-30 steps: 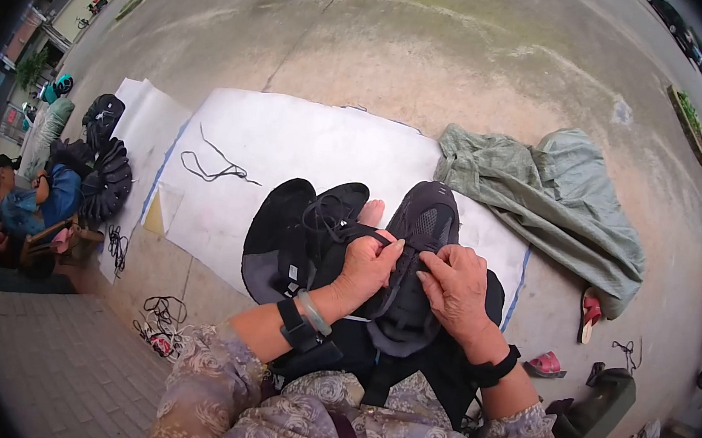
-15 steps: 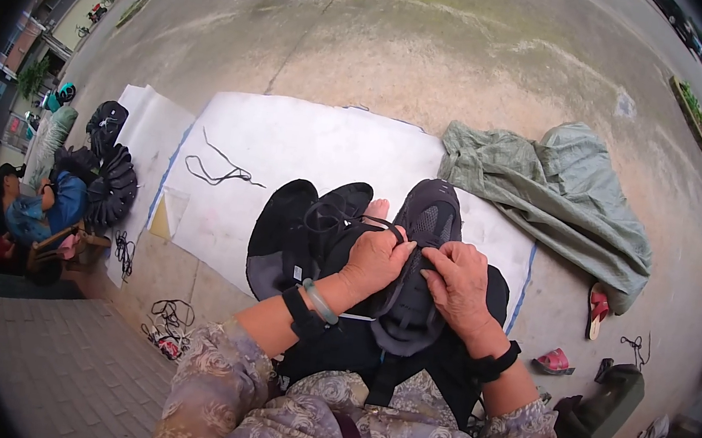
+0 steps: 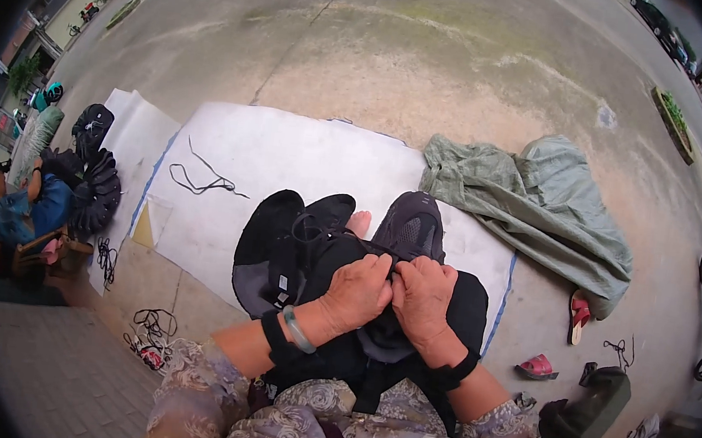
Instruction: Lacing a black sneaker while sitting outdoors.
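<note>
A dark grey and black shoe (image 3: 410,227) rests on my lap with its toe pointing away from me. Both hands meet over its lacing. My left hand (image 3: 358,290) is closed, pinching the black shoelace (image 3: 380,248) on the shoe's left side. Just beside it, my right hand (image 3: 423,302) is closed too, its fingers bent over the same lace. The hands cover most of the eyelets and the tongue. Left of the shoe, against my leg, are more black and grey shoes (image 3: 263,240), partly hidden by one another.
Beneath lies a white sheet (image 3: 230,146) with a loose black lace (image 3: 201,178). A grey-green cloth (image 3: 542,196) is bunched at the right, near red slippers (image 3: 538,367). At the far left a person (image 3: 23,202) sits by a pile of black shoes (image 3: 95,192).
My hands have drawn closer together over the lacing and turned so their backs cover more of it. The whole scene has shifted slightly left and down in view.
</note>
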The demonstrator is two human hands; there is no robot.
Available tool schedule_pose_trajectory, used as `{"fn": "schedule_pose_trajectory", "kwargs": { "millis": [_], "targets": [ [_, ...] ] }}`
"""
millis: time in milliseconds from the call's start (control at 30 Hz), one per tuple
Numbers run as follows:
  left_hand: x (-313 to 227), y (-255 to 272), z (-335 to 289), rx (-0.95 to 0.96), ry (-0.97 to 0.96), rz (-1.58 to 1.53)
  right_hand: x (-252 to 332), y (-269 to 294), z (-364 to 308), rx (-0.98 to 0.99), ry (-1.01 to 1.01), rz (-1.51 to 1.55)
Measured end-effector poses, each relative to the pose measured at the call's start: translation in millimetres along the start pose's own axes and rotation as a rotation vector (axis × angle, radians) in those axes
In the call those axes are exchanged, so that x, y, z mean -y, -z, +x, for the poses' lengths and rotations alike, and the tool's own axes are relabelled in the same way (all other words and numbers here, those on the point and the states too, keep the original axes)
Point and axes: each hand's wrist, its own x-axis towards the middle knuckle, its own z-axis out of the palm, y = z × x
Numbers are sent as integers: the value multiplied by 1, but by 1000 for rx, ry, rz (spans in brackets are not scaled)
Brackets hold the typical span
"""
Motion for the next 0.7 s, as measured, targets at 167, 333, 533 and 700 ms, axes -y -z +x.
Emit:
{"fn": "schedule_pose_trajectory", "kwargs": {
  "millis": [167,333,533,700],
  "targets": [
    [8,-10,2,-41,1,-66,-7,-15,-6,-105,82,-126],
    [7,-23,6,-10,4,-47,-26,-26,-7,-126,148,-96],
    [12,-30,5,-45,-16,-113,-36,-30,-7,-176,199,-58],
    [8,-28,-2,-60,-4,-103,-31,-32,-11,-173,145,8]
  ]
}}
